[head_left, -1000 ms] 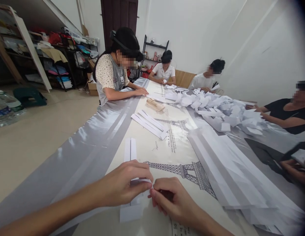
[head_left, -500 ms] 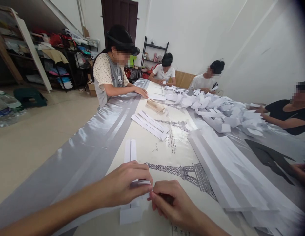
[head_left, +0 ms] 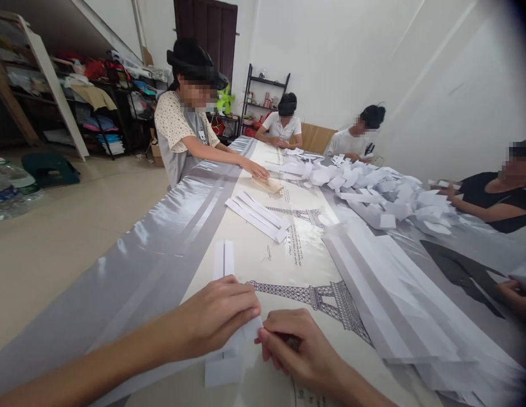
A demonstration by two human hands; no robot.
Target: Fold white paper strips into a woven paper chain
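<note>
Near the front of the table, my left hand (head_left: 223, 311) rests closed on a small white paper piece (head_left: 249, 329), over a long white strip (head_left: 224, 260) that lies lengthwise. The strip's near end shows below the wrist as a white flap. My right hand (head_left: 297, 342) is beside it, thumb and forefinger pinched on the right edge of the same small piece. Several folded white strips (head_left: 258, 217) lie further up the table.
Large white paper sheets (head_left: 394, 294) lie stacked at the right. Behind them is a heap of white paper pieces (head_left: 373, 186). A person (head_left: 182, 124) at the left edge reaches over a tan piece (head_left: 269, 185). Other people sit around the table.
The small piece now shows flatter between my hands, and my left thumb has drawn back from it. The person at the left has moved a hand onto the tan piece.
</note>
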